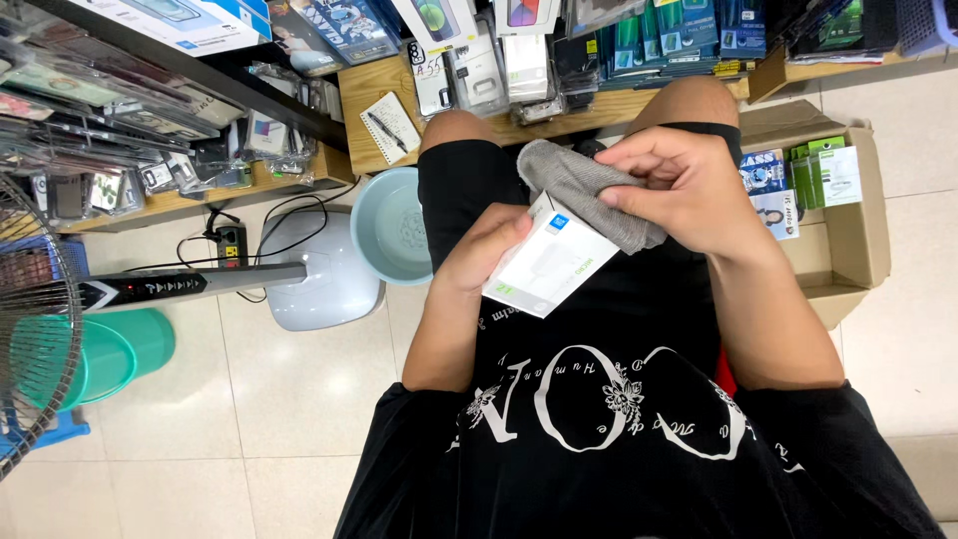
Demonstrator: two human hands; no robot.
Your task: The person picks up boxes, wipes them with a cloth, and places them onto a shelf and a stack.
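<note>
Both hands meet over the lap of a seated person. Left hand (pixel 489 255) curls under and around a small white carton (pixel 547 262), thumb on its upper face, fingers hidden beneath; it holds the box tilted, face up toward the camera, likely so the top stays open to the cloth. Right hand (pixel 679 178) is closed on a grey cloth (pixel 584 190), fingers bunched over the fold and pressing it onto the far corner of the carton. Cloth and carton touch.

Carton: flat, rectangular, smooth matt card, sharp edges, a little blue square in one corner. Cloth: soft knit or microfibre, ribbed look, draped loose over the box edge.

Beyond the hands: wooden shelves (pixel 599 105) packed with glossy boxed and bagged phone accessories, a small notebook with a pen (pixel 389 125) lying on one. Right of the right hand: an open cardboard box (pixel 858 240) on the floor, holding green and blue packets. Left of the left hand: a pale blue plastic basin (pixel 389 225), round and smooth; a white fan base (pixel 319 279); a power strip (pixel 232 243) with black cables; farther left, the wire fan guard (pixel 35 319) and a teal bin (pixel 120 354). Pale tiled floor (pixel 279 419) underneath.
</note>
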